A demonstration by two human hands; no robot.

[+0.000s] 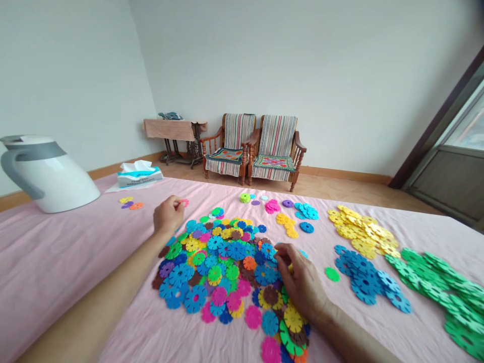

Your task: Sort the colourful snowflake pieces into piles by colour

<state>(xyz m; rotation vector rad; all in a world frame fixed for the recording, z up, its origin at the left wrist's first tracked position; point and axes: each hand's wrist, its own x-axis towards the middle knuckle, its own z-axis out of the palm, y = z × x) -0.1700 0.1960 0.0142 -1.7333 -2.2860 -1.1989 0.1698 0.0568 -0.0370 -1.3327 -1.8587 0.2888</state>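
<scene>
A large mixed pile of notched plastic discs in many colours lies on the pink cloth. Beyond its back left edge, my left hand pinches a small pink disc between thumb and fingers. My right hand is over the right side of the pile, fingers curled, thumb and index near a blue disc; what lies between its fingertips is too small to make out. To the right are heaps of yellow discs, blue discs and green discs.
Small groups of discs, such as pink ones and yellow ones, lie behind the pile. A white jug and a tissue box stand at the left. Two wooden chairs are beyond the cloth.
</scene>
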